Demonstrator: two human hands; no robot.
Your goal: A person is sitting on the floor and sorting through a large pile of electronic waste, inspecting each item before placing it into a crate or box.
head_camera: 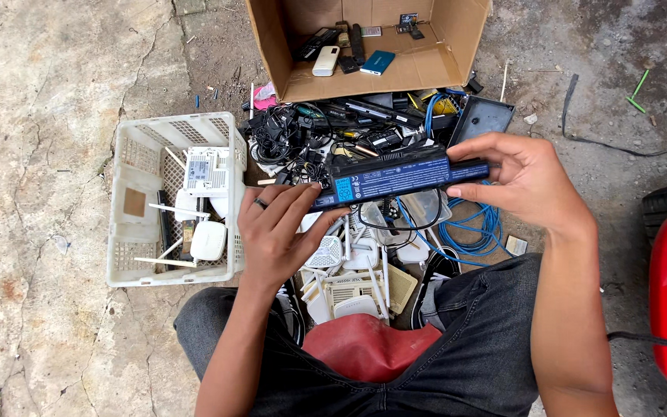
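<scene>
Black, long bar-shaped laptop battery (399, 176) hangs over the cluttered floor, pinched only at its ends: left hand (275, 232) fingers grip one, right hand (530, 181) the other. Such a light end-hold could slip, I judge, dropping it onto the tangled black cables (287, 139).

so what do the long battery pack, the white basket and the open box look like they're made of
Battery pack, held by the left hand and right hand: hard black plastic, matte, with a glossy blue label. Basket: moulded white plastic, judging by its lattice walls, grubby. Box: brown corrugated cardboard, going by its dull folded flaps.
</scene>
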